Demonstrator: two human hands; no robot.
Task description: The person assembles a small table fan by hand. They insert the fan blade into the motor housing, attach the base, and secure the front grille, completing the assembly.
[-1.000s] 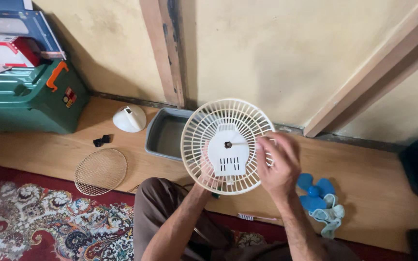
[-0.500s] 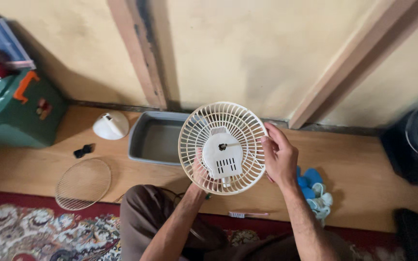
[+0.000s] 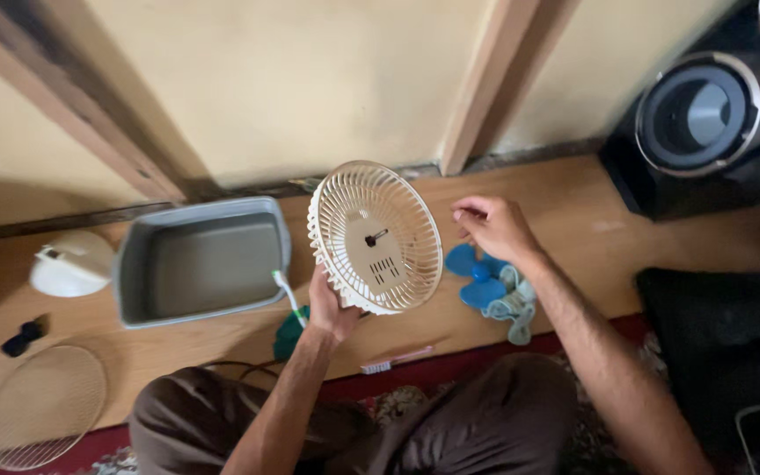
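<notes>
While my left hand point(image 3: 334, 303) grips the lower rim of the cream fan guard point(image 3: 376, 237), fingers curled around its edge, the guard stands tilted in the air above the wooden floor point(image 3: 573, 211), its ribbed bowl turned toward me. At the centre of the guard sits a pale motor plate point(image 3: 373, 251) with a short dark shaft point(image 3: 373, 237) protruding from it and a row of small slots below.

My right hand point(image 3: 490, 224) hovers free just to the right of the guard, apart from it, fingers loosely bent and thumb near the fingertips, pinching nothing that I can make out. Directly beneath that hand lies a blue fan blade point(image 3: 472, 266), with a pale green cloth point(image 3: 514, 306) bunched against its right side.

To the left of the guard rests a grey rectangular tray point(image 3: 138, 299), close to the wall. A brush with a green and white handle point(image 3: 285, 295) leans over the tray's right corner, beside my left wrist. A pink-handled toothbrush point(image 3: 393, 359) lies on the floor near my knees.

Farther left sit a white cone-shaped cover point(image 3: 70, 262), a small black part point(image 3: 21, 338), and a round wire grille point(image 3: 41, 405) lying flat. A black loudspeaker point(image 3: 705, 114) stands at the upper right.
</notes>
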